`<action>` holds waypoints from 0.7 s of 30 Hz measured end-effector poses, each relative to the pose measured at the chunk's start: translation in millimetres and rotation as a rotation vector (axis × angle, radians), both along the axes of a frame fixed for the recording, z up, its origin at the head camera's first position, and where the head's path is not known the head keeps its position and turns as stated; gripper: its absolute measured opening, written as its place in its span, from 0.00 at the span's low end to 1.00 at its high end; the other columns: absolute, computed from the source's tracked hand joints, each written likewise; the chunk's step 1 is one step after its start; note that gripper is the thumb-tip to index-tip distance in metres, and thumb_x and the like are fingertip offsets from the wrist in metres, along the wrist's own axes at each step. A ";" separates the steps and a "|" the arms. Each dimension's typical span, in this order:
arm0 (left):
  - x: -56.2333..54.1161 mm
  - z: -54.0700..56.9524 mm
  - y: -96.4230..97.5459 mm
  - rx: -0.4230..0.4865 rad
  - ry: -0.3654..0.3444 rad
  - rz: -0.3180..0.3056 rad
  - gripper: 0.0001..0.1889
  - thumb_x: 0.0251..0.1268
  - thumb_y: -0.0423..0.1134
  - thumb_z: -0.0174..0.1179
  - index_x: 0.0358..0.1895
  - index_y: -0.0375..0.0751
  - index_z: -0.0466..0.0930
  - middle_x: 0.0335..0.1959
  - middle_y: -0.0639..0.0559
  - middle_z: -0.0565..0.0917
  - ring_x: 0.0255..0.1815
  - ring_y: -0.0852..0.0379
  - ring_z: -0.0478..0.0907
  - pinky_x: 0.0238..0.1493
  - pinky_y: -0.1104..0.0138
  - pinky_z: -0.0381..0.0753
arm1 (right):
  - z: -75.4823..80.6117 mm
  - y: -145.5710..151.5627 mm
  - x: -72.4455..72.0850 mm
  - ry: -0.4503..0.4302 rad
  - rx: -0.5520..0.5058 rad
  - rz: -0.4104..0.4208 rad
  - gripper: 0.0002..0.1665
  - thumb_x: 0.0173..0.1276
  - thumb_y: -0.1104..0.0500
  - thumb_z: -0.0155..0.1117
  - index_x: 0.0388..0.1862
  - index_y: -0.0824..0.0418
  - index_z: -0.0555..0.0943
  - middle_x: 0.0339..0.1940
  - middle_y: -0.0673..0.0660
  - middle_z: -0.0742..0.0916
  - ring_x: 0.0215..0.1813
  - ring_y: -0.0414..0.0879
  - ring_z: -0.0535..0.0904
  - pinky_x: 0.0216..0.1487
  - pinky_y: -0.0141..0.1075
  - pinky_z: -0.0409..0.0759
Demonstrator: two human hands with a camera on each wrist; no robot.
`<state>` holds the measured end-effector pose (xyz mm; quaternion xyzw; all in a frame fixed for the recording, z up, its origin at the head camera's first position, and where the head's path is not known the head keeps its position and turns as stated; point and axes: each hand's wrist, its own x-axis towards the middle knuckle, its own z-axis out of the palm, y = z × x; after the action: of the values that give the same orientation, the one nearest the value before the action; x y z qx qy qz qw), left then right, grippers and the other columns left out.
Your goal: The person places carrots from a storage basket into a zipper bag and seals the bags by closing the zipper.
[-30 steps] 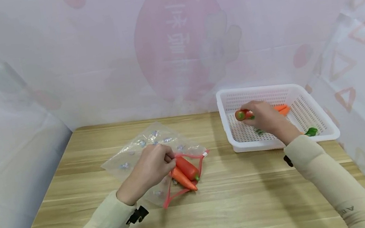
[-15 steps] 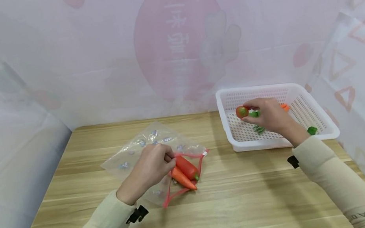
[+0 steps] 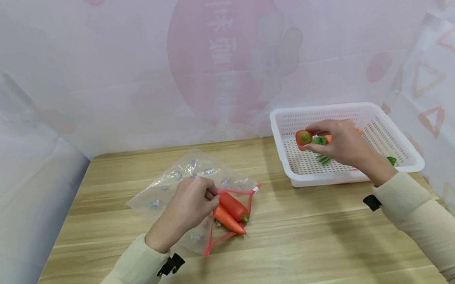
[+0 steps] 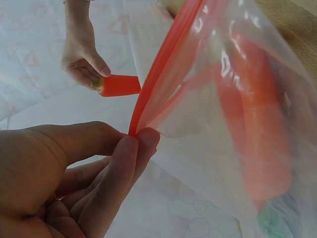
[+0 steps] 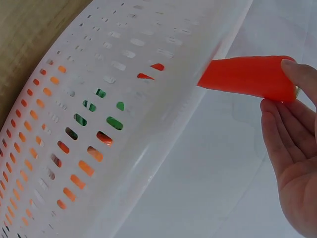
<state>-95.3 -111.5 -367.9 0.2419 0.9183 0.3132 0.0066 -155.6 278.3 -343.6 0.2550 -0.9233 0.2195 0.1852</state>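
My left hand point(image 3: 188, 205) pinches the red zip edge of a clear zip bag point(image 3: 195, 163) between thumb and fingers. At the bag's mouth lie a red pepper point(image 3: 233, 206) with a green stem and an orange carrot point(image 3: 228, 222). Over a white basket point(image 3: 336, 177), my right hand point(image 3: 341, 141) holds another red pepper point(image 3: 304, 138) at its green-stemmed end. The right wrist view shows this pepper point(image 5: 247, 77) pointing down towards the basket, its tip hidden behind the rim. Seen from the left wrist, the bag point(image 4: 188, 163) hangs from my fingertips.
Inside the basket, green pieces point(image 3: 324, 159), an orange piece point(image 3: 328, 138) and a green leaf point(image 3: 392, 160) show, partly covered by the right arm. Printed cloth walls point(image 3: 132, 77) surround the wooden table point(image 3: 295, 260) at the back and both sides.
My right hand has lifted the red pepper up from lower in the basket and drawn slightly right. The left hand stays on the bag's edge, its position almost unchanged.
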 end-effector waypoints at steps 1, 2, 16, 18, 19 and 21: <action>-0.1 0.2 0.2 -0.001 0.000 0.000 0.05 0.62 0.26 0.66 0.33 0.36 0.90 0.31 0.49 0.91 0.29 0.63 0.85 0.34 0.69 0.88 | 1.8 -0.4 1.6 0.010 -0.001 0.004 0.18 0.60 0.63 0.82 0.49 0.63 0.91 0.44 0.61 0.94 0.44 0.56 0.92 0.45 0.55 0.89; -0.2 0.6 0.4 -0.001 -0.002 0.001 0.05 0.62 0.26 0.66 0.33 0.36 0.90 0.31 0.49 0.91 0.29 0.63 0.85 0.35 0.69 0.88 | 3.6 -0.8 3.1 0.021 0.000 0.009 0.18 0.59 0.63 0.82 0.49 0.63 0.91 0.44 0.61 0.94 0.44 0.57 0.92 0.45 0.55 0.89; -1.8 0.3 0.8 -0.006 0.000 -0.008 0.06 0.60 0.25 0.63 0.33 0.33 0.90 0.30 0.49 0.91 0.29 0.62 0.86 0.34 0.68 0.87 | 33.2 -7.9 25.1 0.161 -0.028 0.076 0.19 0.53 0.64 0.85 0.46 0.58 0.92 0.41 0.52 0.95 0.41 0.47 0.91 0.50 0.19 0.80; -1.6 0.4 0.7 -0.009 -0.006 -0.005 0.06 0.61 0.25 0.63 0.34 0.33 0.90 0.31 0.49 0.91 0.29 0.62 0.86 0.34 0.68 0.87 | 37.8 -8.9 28.4 0.176 -0.038 0.095 0.21 0.52 0.65 0.85 0.46 0.58 0.92 0.41 0.52 0.95 0.42 0.48 0.91 0.51 0.14 0.74; -1.4 0.4 0.5 -0.011 -0.009 -0.003 0.06 0.61 0.25 0.63 0.34 0.32 0.90 0.31 0.49 0.91 0.30 0.62 0.86 0.34 0.68 0.87 | 40.3 -9.8 30.0 0.182 -0.044 0.108 0.21 0.51 0.65 0.86 0.47 0.58 0.92 0.41 0.52 0.95 0.42 0.48 0.91 0.52 0.13 0.73; -1.4 0.5 0.0 -0.015 -0.010 0.000 0.05 0.61 0.25 0.63 0.34 0.33 0.89 0.31 0.49 0.91 0.30 0.62 0.86 0.34 0.68 0.87 | 45.2 -12.2 33.0 0.195 -0.048 0.129 0.23 0.50 0.66 0.86 0.47 0.58 0.92 0.42 0.52 0.95 0.42 0.48 0.91 0.53 0.13 0.74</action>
<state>-96.7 -111.5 -367.4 0.2403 0.9206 0.3076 0.0132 -122.6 266.1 -298.3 0.3292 -0.8773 0.2271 0.2654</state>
